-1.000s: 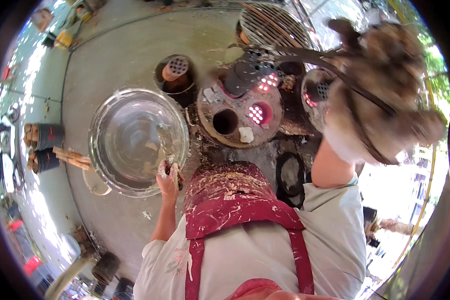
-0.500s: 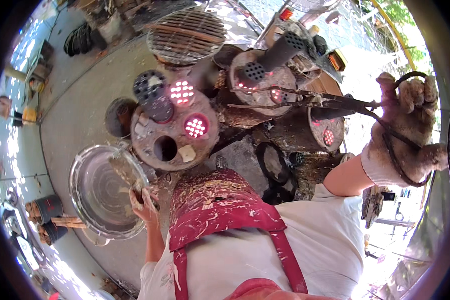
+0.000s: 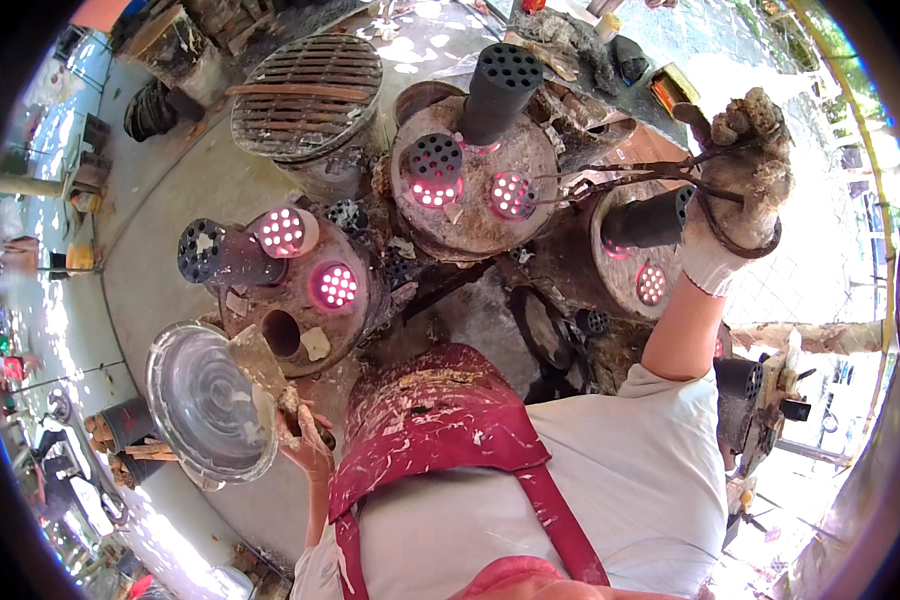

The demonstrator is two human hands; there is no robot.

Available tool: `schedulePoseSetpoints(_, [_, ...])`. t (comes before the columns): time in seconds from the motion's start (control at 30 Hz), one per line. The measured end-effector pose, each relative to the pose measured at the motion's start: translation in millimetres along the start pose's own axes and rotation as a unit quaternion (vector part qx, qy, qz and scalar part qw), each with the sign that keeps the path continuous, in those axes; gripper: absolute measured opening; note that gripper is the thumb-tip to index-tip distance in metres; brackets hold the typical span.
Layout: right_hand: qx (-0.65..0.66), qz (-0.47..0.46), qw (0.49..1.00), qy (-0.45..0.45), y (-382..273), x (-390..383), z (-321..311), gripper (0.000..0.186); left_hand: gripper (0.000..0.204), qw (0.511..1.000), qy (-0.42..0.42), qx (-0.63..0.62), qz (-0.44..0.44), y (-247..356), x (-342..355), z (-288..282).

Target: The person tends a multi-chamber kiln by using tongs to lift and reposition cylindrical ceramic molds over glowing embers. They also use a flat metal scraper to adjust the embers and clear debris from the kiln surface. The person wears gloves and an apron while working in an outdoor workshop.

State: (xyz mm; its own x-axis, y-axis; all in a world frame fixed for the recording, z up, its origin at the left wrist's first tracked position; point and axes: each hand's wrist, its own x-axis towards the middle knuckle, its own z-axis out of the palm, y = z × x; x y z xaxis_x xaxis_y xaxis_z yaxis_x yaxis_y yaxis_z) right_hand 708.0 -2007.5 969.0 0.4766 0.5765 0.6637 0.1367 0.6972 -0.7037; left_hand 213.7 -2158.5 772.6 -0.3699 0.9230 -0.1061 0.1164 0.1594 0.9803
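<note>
My right hand [image 3: 745, 165], in a thick soiled glove, is closed on the handles of long dark metal tongs [image 3: 660, 177]. Their jaws stand apart, with the tips at the right side of a glowing perforated coal briquette [image 3: 513, 195] in the middle stove [image 3: 450, 232]. Whether they touch it I cannot tell. Two dark briquettes, one short [image 3: 436, 157] and one tall [image 3: 500, 95], stick up from the same stove. Low on the left, my bare left hand [image 3: 308, 445] grips the smeared handle [image 3: 258, 368] of a round, shiny, shallow pan [image 3: 202, 385].
A left stove [image 3: 300, 345] holds glowing briquettes and a dark one lying tilted. A right stove [image 3: 582, 255] has another tilted dark briquette [image 3: 645, 218] and a glowing one. A round slatted grate [image 3: 305, 115] stands behind. My splattered red apron [image 3: 440, 425] lies close to the stoves.
The whole view has shifted. My right hand has come inward, and the tong tips now sit by the middle stove's right glowing briquette instead of reaching across that stove. My left hand keeps its grip.
</note>
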Motion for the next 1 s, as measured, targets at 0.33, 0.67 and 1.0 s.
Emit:
schedulePoseSetpoints(0.33, [0.064, 0.052, 0.996, -0.021, 33.8, 14.0, -16.0, 0.073, 0.023, 1.000, -0.004, 0.009, -0.020, 12.8, -1.9, 41.3])
schedulePoseSetpoints(0.67, [0.032, 0.075, 0.997, -0.011, 35.9, 14.5, 5.0, 0.070, 0.023, 0.999, 0.018, 0.006, -0.049, 14.2, -1.8, 49.6])
schedulePoseSetpoints(1.0, [0.036, 0.078, 0.995, -0.048, 40.8, 22.4, -18.4, 0.076, 0.028, 0.997, 0.052, 0.021, -0.044, 29.9, -5.6, 41.7])
